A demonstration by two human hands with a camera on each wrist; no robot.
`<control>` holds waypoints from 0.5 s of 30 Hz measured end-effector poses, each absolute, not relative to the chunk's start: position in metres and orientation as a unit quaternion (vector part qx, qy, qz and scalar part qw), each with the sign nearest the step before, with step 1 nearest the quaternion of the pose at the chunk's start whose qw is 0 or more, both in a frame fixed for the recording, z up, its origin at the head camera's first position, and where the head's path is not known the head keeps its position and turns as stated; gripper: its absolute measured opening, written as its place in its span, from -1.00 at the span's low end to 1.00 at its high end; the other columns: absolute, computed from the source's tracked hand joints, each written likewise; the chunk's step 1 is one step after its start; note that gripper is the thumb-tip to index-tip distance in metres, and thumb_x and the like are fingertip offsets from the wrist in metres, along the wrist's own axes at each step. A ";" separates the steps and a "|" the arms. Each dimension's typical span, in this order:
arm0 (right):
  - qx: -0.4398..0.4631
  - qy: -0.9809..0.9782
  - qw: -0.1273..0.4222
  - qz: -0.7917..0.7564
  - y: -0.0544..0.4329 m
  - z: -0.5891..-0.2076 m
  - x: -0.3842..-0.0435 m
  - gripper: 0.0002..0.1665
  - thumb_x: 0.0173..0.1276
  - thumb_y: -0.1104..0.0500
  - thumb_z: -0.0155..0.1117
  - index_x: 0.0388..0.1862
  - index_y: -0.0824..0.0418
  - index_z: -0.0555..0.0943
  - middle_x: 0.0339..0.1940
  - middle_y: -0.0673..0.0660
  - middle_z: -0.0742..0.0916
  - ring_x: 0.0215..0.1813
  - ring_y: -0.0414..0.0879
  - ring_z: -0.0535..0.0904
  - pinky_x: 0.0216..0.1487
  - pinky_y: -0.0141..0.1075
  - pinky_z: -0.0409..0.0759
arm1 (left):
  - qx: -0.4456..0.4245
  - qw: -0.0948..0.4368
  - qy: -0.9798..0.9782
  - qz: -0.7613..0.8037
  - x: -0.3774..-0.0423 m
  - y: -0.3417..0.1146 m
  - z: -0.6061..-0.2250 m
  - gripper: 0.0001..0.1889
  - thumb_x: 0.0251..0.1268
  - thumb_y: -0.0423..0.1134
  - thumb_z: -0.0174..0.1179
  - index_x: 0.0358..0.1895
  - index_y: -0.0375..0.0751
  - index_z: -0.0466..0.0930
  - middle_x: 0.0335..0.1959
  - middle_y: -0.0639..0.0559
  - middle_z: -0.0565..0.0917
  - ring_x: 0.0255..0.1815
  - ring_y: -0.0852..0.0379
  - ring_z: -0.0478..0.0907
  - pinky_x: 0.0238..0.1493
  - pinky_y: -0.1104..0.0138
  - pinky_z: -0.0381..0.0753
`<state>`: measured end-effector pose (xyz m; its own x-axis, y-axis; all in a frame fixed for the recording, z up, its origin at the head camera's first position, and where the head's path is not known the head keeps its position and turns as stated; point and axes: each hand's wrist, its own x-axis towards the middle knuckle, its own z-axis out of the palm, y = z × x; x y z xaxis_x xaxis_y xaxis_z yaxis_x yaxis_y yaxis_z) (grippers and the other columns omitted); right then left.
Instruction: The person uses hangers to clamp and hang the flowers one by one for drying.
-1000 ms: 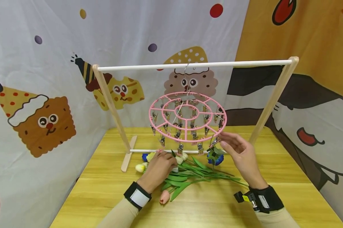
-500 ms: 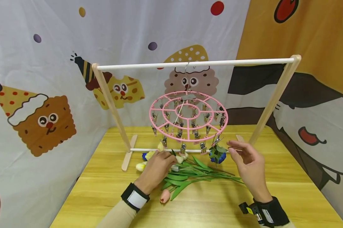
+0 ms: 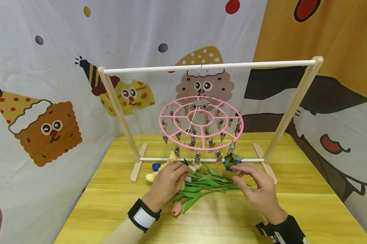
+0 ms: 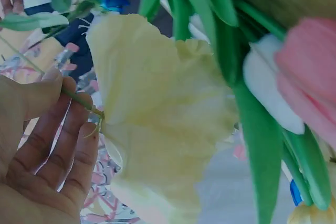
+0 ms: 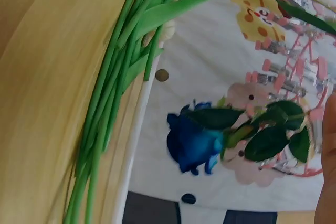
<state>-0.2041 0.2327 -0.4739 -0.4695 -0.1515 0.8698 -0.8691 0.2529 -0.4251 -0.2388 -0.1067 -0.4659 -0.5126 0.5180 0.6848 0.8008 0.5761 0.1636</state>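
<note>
My left hand pinches the thin green stem of a pale yellow flower between thumb and fingers, above a pile of artificial flowers. A blue rose with dark green leaves hangs bloom-down from a clip on the front right of the pink round clip hanger. Just below and right of that rose is my right hand, thumb and fingers apart with nothing between them. Green stems and leaves lie between the hands, with a pink tulip at the near side.
A wooden stand with a white top rod carries the hanger by its hook. Several metal clips dangle from the rings. The stand's lower white rod runs behind the flowers, across the wooden table. A printed curtain closes off the back.
My right hand has drawn away from the clip and blue rose, then come down and left. The left hand stays near the pile, a yellow bloom now showing above its fingers.
</note>
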 end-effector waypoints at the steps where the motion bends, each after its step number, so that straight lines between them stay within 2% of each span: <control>1: 0.373 -0.701 0.367 0.484 0.230 -0.473 -0.204 -0.63 0.60 0.28 0.62 0.23 0.50 0.80 0.11 0.26 0.89 0.08 -0.23 0.80 0.24 -0.53 0.77 | -0.395 0.302 -0.833 -0.245 -0.237 -0.106 -0.465 -0.86 0.58 -0.37 0.54 0.03 -0.04 0.89 -0.08 0.11 0.88 -0.03 0.13 0.85 0.03 0.34 0.90; 4: 0.395 -0.697 0.370 0.471 0.221 -0.468 -0.205 -0.52 0.62 0.12 0.65 0.23 0.50 0.79 0.10 0.23 0.89 0.06 -0.18 0.80 0.21 -0.52 0.77 | -0.398 0.318 -0.819 -0.265 -0.232 -0.103 -0.463 -0.82 0.50 -0.41 0.59 0.01 -0.08 0.88 -0.10 0.09 0.88 -0.07 0.16 0.86 -0.02 0.42 0.89; 7: 0.409 -0.687 0.369 0.473 0.211 -0.460 -0.205 -0.51 0.63 0.09 0.64 0.23 0.50 0.79 0.06 0.26 0.88 0.00 -0.16 0.81 0.16 -0.52 0.78 | -0.397 0.330 -0.809 -0.283 -0.227 -0.099 -0.462 -0.79 0.44 -0.44 0.63 -0.01 -0.11 0.87 -0.11 0.08 0.88 -0.11 0.18 0.87 -0.02 0.47 0.88; 10: 0.415 -0.676 0.361 0.490 0.203 -0.451 -0.206 -0.58 0.63 0.16 0.62 0.21 0.49 0.80 0.04 0.30 0.88 0.01 -0.18 0.82 0.14 -0.51 0.81 | -0.390 0.323 -0.807 -0.304 -0.222 -0.094 -0.461 -0.79 0.43 -0.45 0.63 -0.02 -0.12 0.86 -0.10 0.07 0.88 -0.10 0.18 0.88 0.01 0.50 0.88; 15: 0.420 -0.657 0.350 0.519 0.193 -0.438 -0.206 -0.72 0.57 0.40 0.59 0.17 0.50 0.81 0.02 0.31 0.88 0.03 -0.19 0.83 0.11 -0.51 0.82 | -0.375 0.287 -0.809 -0.349 -0.216 -0.086 -0.459 -0.80 0.46 -0.45 0.61 0.01 -0.15 0.86 -0.08 0.01 0.91 -0.10 0.17 0.90 0.02 0.56 0.85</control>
